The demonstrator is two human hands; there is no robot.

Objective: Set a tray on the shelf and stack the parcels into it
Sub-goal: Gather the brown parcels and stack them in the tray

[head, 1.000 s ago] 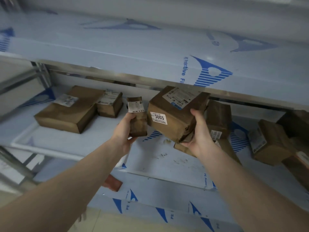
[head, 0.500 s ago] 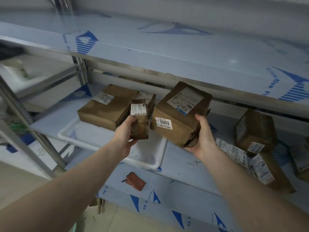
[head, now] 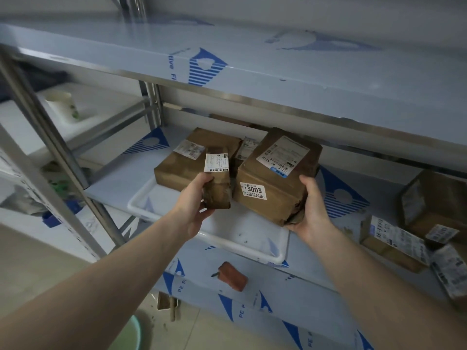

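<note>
At the centre of the frame the left hand [head: 194, 210] has its fingers clamped on a small parcel [head: 217, 181] held upright, its white label facing the camera. Just right of it, the right hand [head: 312, 210] grips a large parcel [head: 275, 173] marked 3003, fingers curled round its lower right corner. Both hang above the white tray [head: 202, 234] on the shelf [head: 121, 180]. A flat parcel [head: 192, 160] lies in the tray's far left; another behind it seems to sit there too. More parcels [head: 417, 223] lie on the shelf at right.
</note>
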